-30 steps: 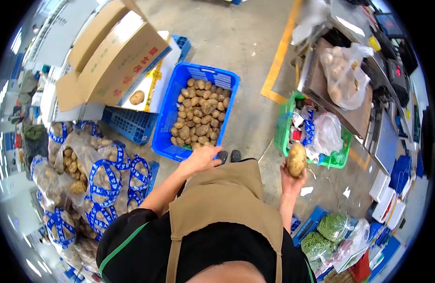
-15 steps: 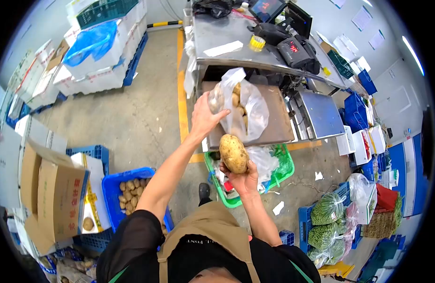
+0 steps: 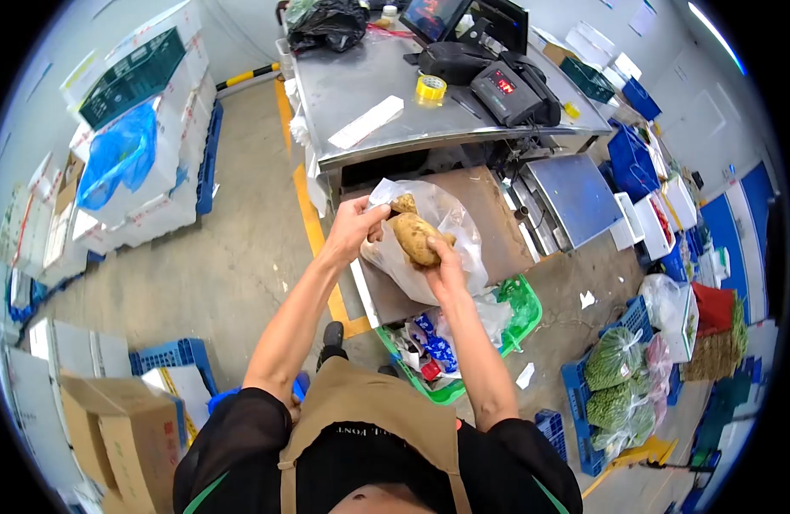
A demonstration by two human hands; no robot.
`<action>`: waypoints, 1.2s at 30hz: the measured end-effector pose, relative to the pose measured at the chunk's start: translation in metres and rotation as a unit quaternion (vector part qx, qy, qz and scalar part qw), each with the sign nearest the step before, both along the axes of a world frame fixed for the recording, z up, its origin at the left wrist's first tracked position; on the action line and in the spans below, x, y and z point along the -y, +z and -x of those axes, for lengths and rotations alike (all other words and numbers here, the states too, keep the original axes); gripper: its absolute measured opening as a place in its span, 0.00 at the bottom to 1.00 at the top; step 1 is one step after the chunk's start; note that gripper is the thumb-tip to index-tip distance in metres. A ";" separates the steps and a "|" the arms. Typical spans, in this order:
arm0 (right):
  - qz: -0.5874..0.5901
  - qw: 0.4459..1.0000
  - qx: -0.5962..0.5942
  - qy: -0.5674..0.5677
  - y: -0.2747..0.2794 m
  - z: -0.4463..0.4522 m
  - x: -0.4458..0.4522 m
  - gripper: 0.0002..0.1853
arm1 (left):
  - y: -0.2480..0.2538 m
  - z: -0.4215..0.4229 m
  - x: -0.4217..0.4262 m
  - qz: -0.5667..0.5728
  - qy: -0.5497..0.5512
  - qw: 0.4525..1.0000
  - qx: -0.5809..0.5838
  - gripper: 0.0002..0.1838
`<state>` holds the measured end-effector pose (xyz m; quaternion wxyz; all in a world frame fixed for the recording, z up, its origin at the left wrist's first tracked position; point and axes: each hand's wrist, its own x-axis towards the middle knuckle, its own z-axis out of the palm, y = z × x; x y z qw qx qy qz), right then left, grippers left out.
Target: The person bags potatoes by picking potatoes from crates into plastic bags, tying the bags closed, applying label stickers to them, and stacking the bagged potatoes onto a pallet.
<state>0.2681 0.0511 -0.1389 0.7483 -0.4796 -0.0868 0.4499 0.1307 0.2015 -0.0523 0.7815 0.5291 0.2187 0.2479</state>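
My right hand [image 3: 446, 272] grips a large potato [image 3: 415, 239] over the mouth of a clear plastic bag [image 3: 453, 224]. Pinched in my left hand [image 3: 357, 226] is the bag's left edge. Another potato [image 3: 403, 204] shows at the bag's opening, just behind the one I hold. How many more lie inside is hidden by the potato and the cloudy plastic. Underneath the bag is a brown, flat platform [image 3: 485, 193] below the steel counter.
On the steel counter [image 3: 352, 94] are yellow tape [image 3: 431, 87], a paper strip [image 3: 366, 122] and a device with red digits [image 3: 506, 92]. A green basket [image 3: 446, 394] of plastic scraps stands near my feet. Cardboard boxes [image 3: 146, 445] are at left, bagged green vegetables [image 3: 613, 403] at right.
My right hand has carried the potato forward and up, from in front of the bag to over its mouth. My left hand has shifted from the bag's side to its edge. The view has turned.
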 end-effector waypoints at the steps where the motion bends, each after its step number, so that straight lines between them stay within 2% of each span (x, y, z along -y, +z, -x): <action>1: 0.030 0.995 0.091 -0.031 -0.018 -0.008 -0.015 0.30 | 0.001 0.000 -0.009 0.029 -0.014 0.999 0.021 0.10; 2: 0.066 0.980 0.179 -0.064 -0.028 -0.014 -0.026 0.31 | 0.004 -0.002 -0.017 0.060 -0.030 0.997 0.040 0.12; 3: 0.166 0.946 0.274 -0.046 -0.035 -0.025 -0.027 0.38 | 0.008 -0.002 -0.025 0.078 -0.042 0.995 0.053 0.15; 4: 0.208 0.874 0.433 -0.079 -0.047 -0.033 -0.022 0.40 | 0.009 -0.003 -0.034 0.090 -0.060 0.992 0.062 0.15; 5: 0.250 0.771 0.577 -0.105 -0.064 -0.042 -0.015 0.41 | 0.009 -0.004 -0.043 0.102 -0.078 0.989 0.071 0.16; 6: 0.287 0.640 0.702 -0.121 -0.078 -0.051 -0.004 0.43 | 0.008 -0.006 -0.051 0.116 -0.095 0.985 0.081 0.17; 8: 0.396 0.630 0.664 -0.076 -0.093 -0.061 0.021 0.46 | -0.003 -0.008 -0.065 0.133 -0.162 0.976 0.054 0.18; 9: 0.352 0.706 0.608 -0.086 -0.099 -0.065 0.024 0.42 | -0.006 -0.010 -0.069 0.144 -0.182 0.971 0.062 0.19; 10: 0.373 0.706 0.597 -0.077 -0.082 -0.058 0.025 0.40 | -0.004 -0.012 -0.070 0.152 -0.200 0.965 0.071 0.19; 12: 0.411 0.704 0.577 -0.054 -0.009 -0.029 0.017 0.35 | -0.009 -0.015 -0.070 0.143 -0.232 0.959 0.072 0.21; 13: 0.420 0.706 0.570 -0.017 0.004 -0.022 0.016 0.29 | -0.012 -0.017 -0.069 0.136 -0.246 0.957 0.074 0.22; 16: 0.353 0.710 0.610 -0.009 0.028 0.002 0.018 0.29 | -0.020 -0.020 -0.069 0.104 -0.297 0.945 0.086 0.24; 19: 0.359 0.572 0.722 -0.151 0.077 0.036 0.013 0.34 | -0.025 -0.019 -0.075 0.042 -0.338 0.939 0.052 0.31; 21: 0.410 0.489 0.744 -0.199 0.109 0.046 0.013 0.39 | -0.015 -0.016 -0.077 0.011 -0.358 0.933 0.025 0.37; 22: 0.433 0.446 0.751 -0.222 0.115 0.048 0.013 0.42 | -0.016 -0.016 -0.077 0.015 -0.362 0.932 0.022 0.37; 24: 0.449 0.471 0.717 -0.248 0.113 0.043 0.020 0.46 | -0.018 -0.012 -0.075 0.019 -0.371 0.928 0.016 0.36; 28: 0.487 0.508 0.662 -0.258 0.099 0.028 0.036 0.52 | -0.017 -0.008 -0.082 -0.043 -0.385 0.921 0.030 0.34; 31: 0.499 0.553 0.622 -0.242 0.094 0.023 0.043 0.51 | -0.018 -0.006 -0.078 -0.069 -0.342 0.937 -0.010 0.29; 36: 0.496 0.591 0.603 -0.203 0.084 0.010 0.056 0.47 | -0.026 -0.013 -0.067 -0.064 -0.290 0.954 -0.053 0.20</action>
